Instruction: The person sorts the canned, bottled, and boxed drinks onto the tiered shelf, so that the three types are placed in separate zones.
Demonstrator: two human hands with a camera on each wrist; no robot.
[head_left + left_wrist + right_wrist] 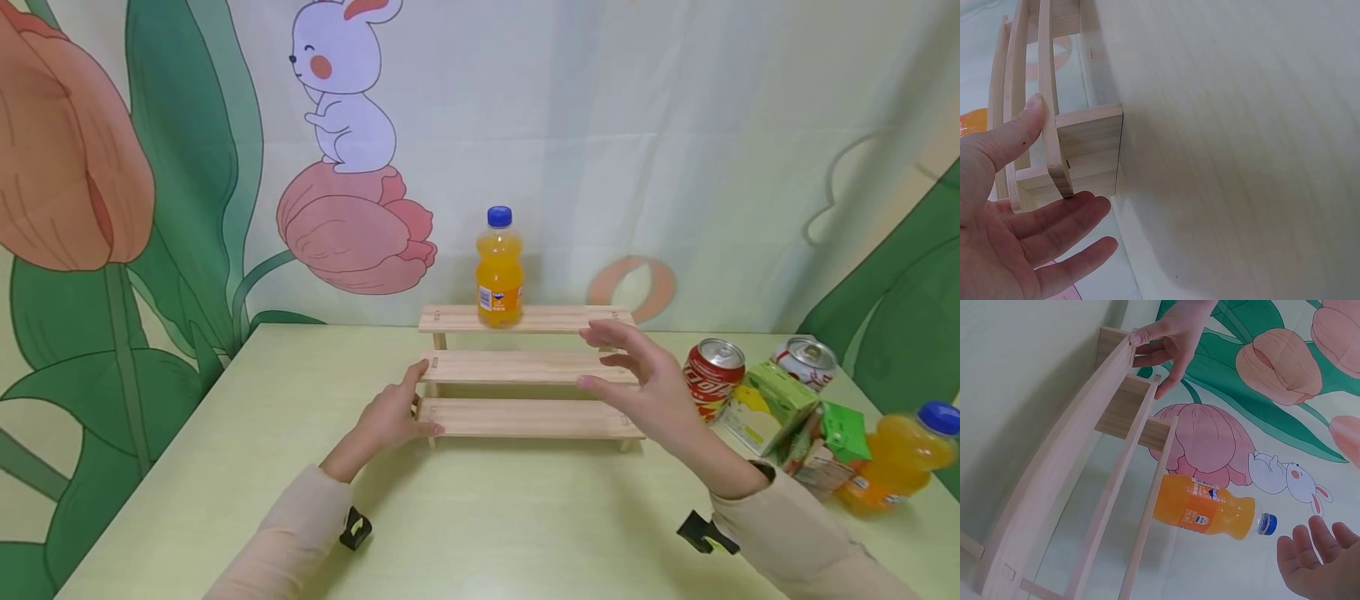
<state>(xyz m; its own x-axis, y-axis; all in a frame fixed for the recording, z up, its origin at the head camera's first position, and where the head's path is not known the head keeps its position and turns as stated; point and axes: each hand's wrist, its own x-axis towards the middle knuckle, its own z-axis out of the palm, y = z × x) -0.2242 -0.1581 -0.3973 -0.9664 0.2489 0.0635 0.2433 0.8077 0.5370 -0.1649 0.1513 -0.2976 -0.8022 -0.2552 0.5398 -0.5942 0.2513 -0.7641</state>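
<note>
A three-step wooden rack (525, 417) stands on the table. My left hand (388, 417) holds its left end; in the left wrist view the thumb rests on the front board (1051, 134) and the fingers lie around the board's end. On the top step, left of its middle, an orange soda bottle (499, 279) with a blue cap stands upright. My right hand (651, 375) hovers near the rack's right end, fingers loosely bent and apart, with nothing between them. The right wrist view shows the bottle (1204, 507) apart from that hand.
Right of the rack stand a red soda can (712, 379) and a white can (805, 362). Near them are a green-and-yellow drink carton (772, 404), a green-topped carton (828, 446) and a tilted orange bottle (900, 458). A printed curtain (525, 125) hangs behind the table.
</note>
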